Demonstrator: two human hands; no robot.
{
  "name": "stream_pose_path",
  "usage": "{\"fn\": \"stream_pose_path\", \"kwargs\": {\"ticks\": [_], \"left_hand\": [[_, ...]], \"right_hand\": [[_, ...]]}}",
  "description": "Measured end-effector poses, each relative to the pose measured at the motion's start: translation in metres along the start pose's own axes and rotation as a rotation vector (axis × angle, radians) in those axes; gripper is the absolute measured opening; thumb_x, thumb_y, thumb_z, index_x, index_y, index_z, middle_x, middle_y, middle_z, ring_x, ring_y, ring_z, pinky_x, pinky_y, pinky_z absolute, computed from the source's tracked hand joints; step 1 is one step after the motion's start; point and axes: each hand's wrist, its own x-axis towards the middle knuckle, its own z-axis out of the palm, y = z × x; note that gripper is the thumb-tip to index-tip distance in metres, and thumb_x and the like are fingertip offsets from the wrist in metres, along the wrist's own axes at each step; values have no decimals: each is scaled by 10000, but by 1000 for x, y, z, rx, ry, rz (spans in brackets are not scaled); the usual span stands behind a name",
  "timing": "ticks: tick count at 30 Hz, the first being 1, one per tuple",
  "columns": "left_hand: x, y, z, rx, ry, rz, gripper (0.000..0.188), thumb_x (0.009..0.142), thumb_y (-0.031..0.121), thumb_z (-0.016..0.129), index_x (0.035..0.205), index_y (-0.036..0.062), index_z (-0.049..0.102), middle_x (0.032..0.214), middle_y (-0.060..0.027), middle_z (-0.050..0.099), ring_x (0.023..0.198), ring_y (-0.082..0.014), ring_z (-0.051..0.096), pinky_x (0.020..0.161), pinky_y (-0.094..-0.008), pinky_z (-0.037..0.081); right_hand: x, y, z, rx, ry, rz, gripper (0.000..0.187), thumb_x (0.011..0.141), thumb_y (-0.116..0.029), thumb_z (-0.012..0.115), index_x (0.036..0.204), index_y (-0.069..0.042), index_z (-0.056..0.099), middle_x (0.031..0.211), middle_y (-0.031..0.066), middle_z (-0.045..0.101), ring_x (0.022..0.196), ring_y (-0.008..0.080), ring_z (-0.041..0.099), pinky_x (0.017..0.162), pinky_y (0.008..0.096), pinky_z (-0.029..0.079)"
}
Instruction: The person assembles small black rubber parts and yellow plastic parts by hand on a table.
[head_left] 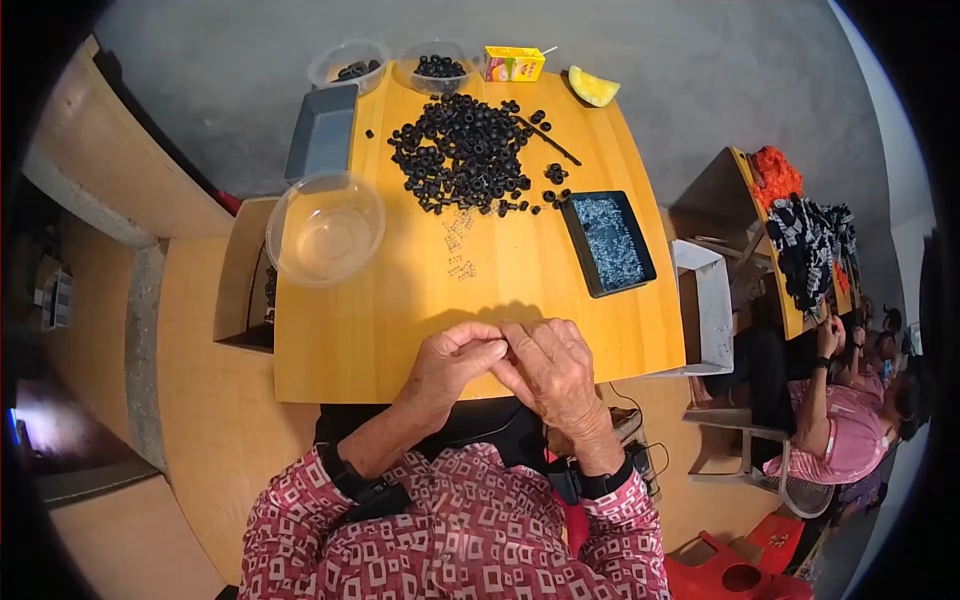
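My left hand (452,365) and my right hand (553,368) meet over the front edge of the wooden table (370,340), thumbs and fingers pinched together. Whatever they hold between the fingertips is too small or hidden to make out. Beyond them a few tiny metallic pieces (460,265) lie scattered on the wood. Farther back spreads a large pile of small black ring-shaped parts (460,155). To the right of it rests a black tray (649,270) with many small shiny pieces inside. A round clear plastic bowl (325,228) stands at the left.
Two clear tubs, left (350,65) and right (438,66), hold black parts at the back. A grey tray (322,132), juice carton (513,64), melon slice (594,88) and thin black stick (550,140) lie around. Another person (840,425) sits at a table on the right.
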Motion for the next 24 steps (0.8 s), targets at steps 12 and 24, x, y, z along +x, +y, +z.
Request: {"fn": "stream_pose_path", "kwargs": {"ticks": [12,24], "left_hand": [[-3,11,-4,-56,22,-162,388,979,333,592,1169,-5,610,1086,-80,648,999,-175,639,963,-361,496],[1,8,-5,48,-5,-88,299,976,263,595,1032,-27,646,937,-48,632,890,-110,622,862,-274,524]], "right_hand": [[1,0,9,-8,75,-13,378,732,-156,796,1033,32,666,769,91,571,694,243,570,641,362,459],[-4,-2,23,46,120,4,340,698,-70,788,1005,23,676,740,97,603,663,256,584,642,351,482]]}}
